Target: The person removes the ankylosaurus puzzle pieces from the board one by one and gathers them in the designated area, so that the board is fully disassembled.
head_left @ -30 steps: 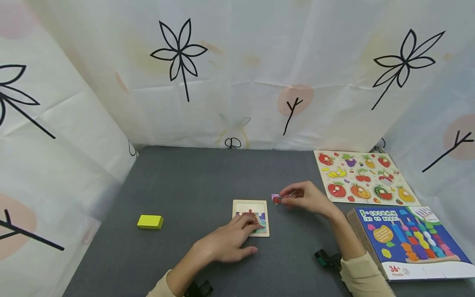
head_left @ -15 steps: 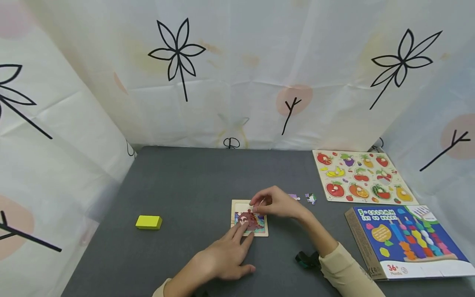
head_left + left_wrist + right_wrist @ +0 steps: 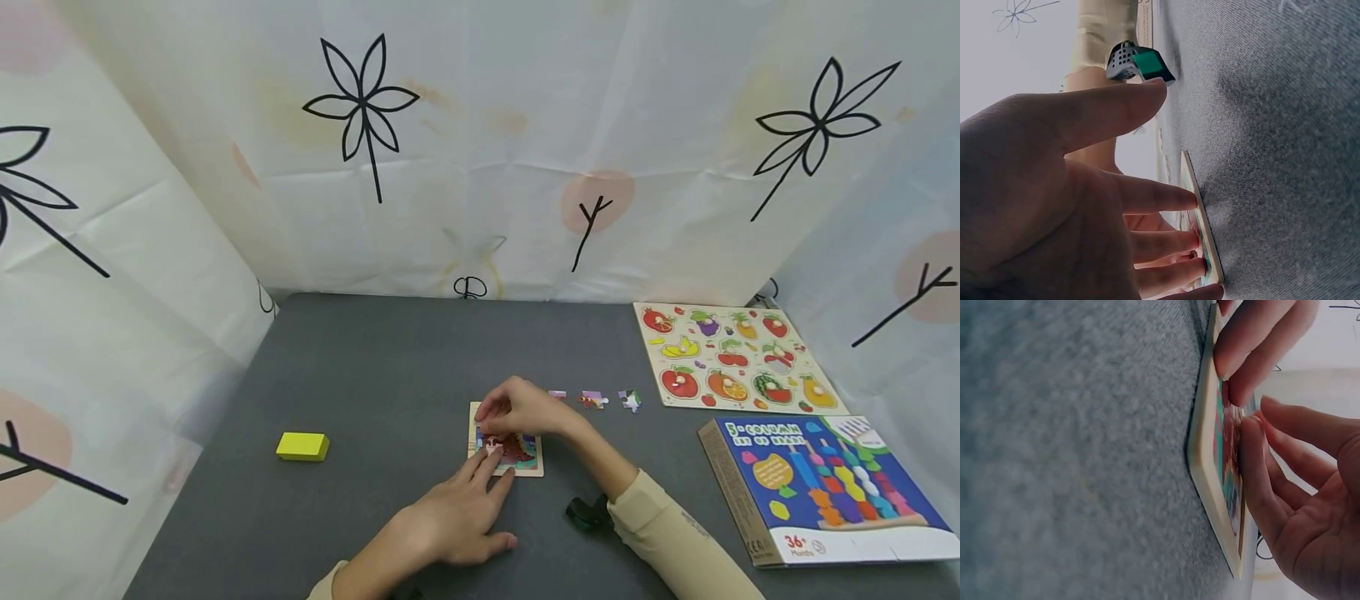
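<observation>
A small wooden jigsaw puzzle tray with a partly filled reddish-brown and teal picture lies mid-table. My left hand rests its extended fingertips on the tray's near-left part, the thumb held apart on the near side. Over the upper left of the tray, my right hand pinches a jigsaw piece between thumb and index finger; the piece is mostly hidden by the fingers. In the right wrist view, the right thumb and fingertips come down close to the picture. Loose jigsaw pieces lie right of the tray, beyond the right wrist.
A yellow block lies on the left of the grey table. A fruit puzzle board lies at the back right. In front of it is a blue toy box. Patterned white cloth encloses the back and sides.
My right hand has moved left from the loose pieces to the tray's upper left, carrying a piece. The left hand has shifted slightly lower, its fingers still on the tray.
</observation>
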A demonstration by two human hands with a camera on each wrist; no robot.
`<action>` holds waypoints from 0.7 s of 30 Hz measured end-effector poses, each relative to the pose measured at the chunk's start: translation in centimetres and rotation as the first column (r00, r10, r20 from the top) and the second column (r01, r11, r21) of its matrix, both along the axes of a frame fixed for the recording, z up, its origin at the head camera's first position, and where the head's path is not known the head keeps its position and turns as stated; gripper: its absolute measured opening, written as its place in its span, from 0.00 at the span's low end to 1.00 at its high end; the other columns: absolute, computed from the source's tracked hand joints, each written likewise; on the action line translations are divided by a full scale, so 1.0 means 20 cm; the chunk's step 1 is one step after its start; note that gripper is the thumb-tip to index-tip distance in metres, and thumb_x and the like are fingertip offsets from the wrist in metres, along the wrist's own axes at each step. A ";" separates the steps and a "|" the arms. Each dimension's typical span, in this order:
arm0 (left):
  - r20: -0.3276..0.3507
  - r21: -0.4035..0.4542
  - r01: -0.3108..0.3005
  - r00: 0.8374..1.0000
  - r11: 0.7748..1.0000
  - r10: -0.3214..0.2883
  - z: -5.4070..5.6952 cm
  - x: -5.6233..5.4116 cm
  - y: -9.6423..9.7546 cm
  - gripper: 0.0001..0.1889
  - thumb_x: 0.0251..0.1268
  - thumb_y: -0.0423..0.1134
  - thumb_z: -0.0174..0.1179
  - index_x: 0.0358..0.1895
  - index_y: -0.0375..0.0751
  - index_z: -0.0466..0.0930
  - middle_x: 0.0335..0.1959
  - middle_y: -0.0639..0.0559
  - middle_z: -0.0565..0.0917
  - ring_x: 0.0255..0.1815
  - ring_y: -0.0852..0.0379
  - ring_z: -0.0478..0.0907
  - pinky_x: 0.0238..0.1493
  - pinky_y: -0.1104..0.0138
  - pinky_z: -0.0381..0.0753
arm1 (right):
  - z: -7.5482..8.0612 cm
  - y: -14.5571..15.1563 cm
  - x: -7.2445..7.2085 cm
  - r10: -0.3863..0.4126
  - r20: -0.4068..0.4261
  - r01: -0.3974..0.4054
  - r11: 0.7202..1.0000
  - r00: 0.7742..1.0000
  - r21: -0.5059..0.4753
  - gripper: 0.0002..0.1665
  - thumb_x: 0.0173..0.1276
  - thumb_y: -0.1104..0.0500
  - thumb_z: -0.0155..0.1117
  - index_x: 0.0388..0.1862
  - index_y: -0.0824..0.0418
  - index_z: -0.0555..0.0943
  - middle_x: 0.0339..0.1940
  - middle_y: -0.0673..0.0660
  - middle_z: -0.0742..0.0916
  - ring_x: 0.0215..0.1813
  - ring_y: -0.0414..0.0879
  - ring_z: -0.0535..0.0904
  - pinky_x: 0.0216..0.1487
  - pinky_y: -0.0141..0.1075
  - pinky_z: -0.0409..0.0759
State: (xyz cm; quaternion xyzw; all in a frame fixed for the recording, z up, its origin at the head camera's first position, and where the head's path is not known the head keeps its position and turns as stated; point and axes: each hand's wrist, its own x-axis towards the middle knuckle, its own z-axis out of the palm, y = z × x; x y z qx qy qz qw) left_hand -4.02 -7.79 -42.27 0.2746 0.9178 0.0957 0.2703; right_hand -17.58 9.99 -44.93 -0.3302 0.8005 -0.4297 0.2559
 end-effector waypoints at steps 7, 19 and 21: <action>-0.008 -0.005 0.001 1.000 1.000 -0.001 -0.01 0.00 0.00 0.43 0.78 0.66 0.60 0.87 0.49 0.62 0.93 0.46 0.48 0.94 0.44 0.45 0.74 0.48 0.81 | 0.00 -0.03 0.00 -0.038 0.009 0.037 0.998 0.999 0.060 0.05 0.73 0.65 0.73 0.41 0.67 0.92 0.30 0.61 0.93 0.26 0.37 0.86 0.32 0.30 0.85; -0.012 0.008 -0.002 1.000 1.000 0.002 0.00 -0.01 0.00 0.42 0.77 0.65 0.61 0.86 0.49 0.64 0.93 0.47 0.50 0.93 0.45 0.47 0.70 0.50 0.84 | -0.01 -0.03 0.01 -0.044 -0.027 0.046 0.996 0.999 0.075 0.02 0.70 0.65 0.74 0.40 0.64 0.91 0.28 0.56 0.91 0.25 0.36 0.83 0.30 0.27 0.82; -0.015 0.008 -0.003 1.000 1.000 0.003 0.00 -0.01 0.00 0.42 0.77 0.65 0.61 0.86 0.49 0.64 0.92 0.47 0.50 0.93 0.45 0.48 0.68 0.49 0.85 | -0.01 -0.03 0.01 -0.041 -0.026 0.042 0.997 0.999 0.065 0.03 0.70 0.65 0.75 0.40 0.64 0.91 0.29 0.56 0.91 0.26 0.37 0.83 0.30 0.27 0.82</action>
